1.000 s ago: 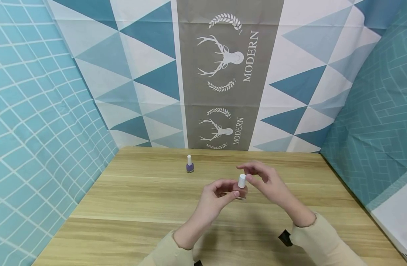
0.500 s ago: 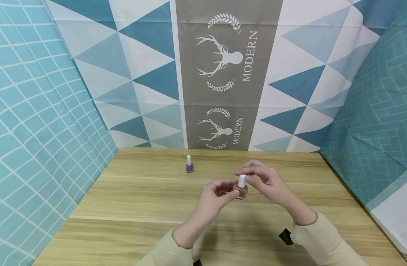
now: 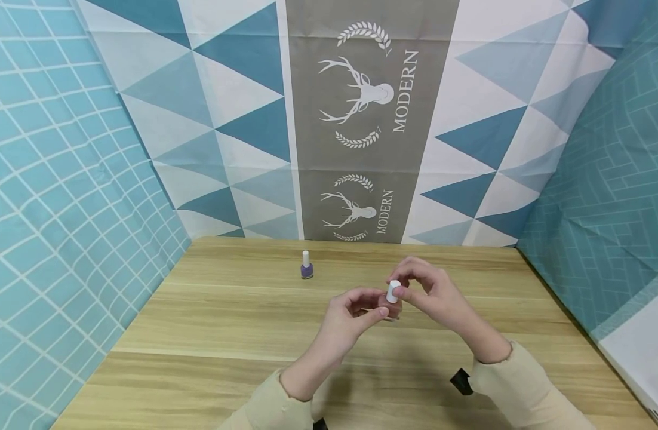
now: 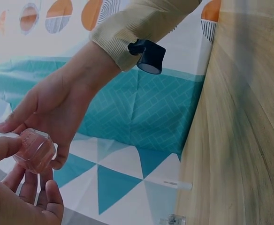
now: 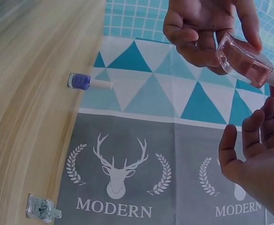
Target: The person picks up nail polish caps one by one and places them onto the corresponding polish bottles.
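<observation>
Nearest, ribbed cream sleeves (image 3: 277, 409) are framing the work, and a small black camera on a mount (image 4: 148, 58) is sitting at the right cuff, its shape showing best in the left wrist view. The left hand (image 3: 346, 319) is grasping a faceted clear-glass bottle of pink polish (image 3: 391, 309) between thumb and fingers, keeping it above the tabletop. The right hand (image 3: 428, 292) is pinching the bottle's white cylindrical cap (image 3: 392, 291), and the right wrist view is revealing the clear glass base that the head view is mostly hiding. Beneath, a pale wood-grain table (image 3: 227, 322) is stretching back, a small purple polish bottle with a slim white cap (image 3: 307, 270) standing upright near its far edge. The right wrist view is also showing a clear bottle with greenish speckled contents (image 5: 41, 208), which the head view is not revealing. Farthest, a blue-and-white triangle backdrop with a grey deer panel (image 3: 372, 149) is hanging, while only the left wrist view is catching cloth with orange half-circles (image 4: 58, 14)
</observation>
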Demonstrator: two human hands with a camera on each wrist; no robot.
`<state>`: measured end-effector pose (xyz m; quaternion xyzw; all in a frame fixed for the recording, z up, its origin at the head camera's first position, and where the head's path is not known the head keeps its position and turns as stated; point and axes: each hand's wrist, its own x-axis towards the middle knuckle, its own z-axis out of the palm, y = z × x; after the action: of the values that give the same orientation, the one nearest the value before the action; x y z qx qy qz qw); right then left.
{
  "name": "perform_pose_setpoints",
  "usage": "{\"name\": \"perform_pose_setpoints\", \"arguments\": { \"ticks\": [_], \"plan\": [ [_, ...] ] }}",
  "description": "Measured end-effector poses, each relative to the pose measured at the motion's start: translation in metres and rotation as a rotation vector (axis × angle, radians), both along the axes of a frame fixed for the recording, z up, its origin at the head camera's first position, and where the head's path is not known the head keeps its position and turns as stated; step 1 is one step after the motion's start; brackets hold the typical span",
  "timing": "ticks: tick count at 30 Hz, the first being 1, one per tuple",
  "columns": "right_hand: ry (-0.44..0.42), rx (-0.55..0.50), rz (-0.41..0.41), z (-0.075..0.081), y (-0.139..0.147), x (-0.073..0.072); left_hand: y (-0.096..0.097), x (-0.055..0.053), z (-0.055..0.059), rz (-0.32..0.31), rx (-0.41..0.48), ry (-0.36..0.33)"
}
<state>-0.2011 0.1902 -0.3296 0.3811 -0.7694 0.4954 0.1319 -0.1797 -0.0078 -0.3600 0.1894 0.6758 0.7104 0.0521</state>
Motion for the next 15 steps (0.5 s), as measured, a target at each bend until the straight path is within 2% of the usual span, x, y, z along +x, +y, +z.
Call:
{"name": "perform_pose_setpoints", "arguments": {
  "ticks": [7,15],
  "plan": [
    [-0.058,-0.011,-0.027,-0.0002,-0.0016,-0.001,0.0017,-0.0001,0.0003,0.006,0.003,0.0],
    [-0.084,-0.023,-0.019,-0.0018,-0.0029,-0.0033,0.0034,-0.0001,-0.0013,0.015,-0.001,0.004]
  ]
}}
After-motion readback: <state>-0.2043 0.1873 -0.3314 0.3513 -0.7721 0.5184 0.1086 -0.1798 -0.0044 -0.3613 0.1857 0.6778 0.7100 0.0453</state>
